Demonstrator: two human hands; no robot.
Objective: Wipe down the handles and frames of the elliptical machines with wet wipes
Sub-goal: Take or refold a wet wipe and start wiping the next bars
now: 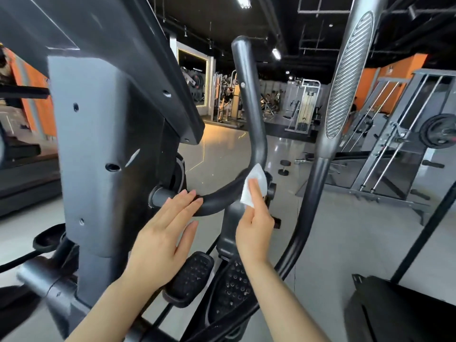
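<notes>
A dark curved handlebar (217, 201) of the elliptical machine runs from the grey centre column (96, 154) out and then up. My right hand (255, 225) presses a white wet wipe (255, 187) against the bend of that bar with straight fingers. My left hand (162, 238) lies flat, fingertips touching the bar near its joint with the column. A taller moving arm handle (345, 99) with a ribbed grip stands to the right. Two black foot pedals (192, 275) sit below my hands.
The console underside (111, 45) overhangs at the upper left. A weight rack with a barbell plate (436, 132) stands at the right. Dumbbells (285, 166) lie on the glossy floor beyond. Cable machines (303, 107) line the far wall. Another black machine part (399, 309) is at the lower right.
</notes>
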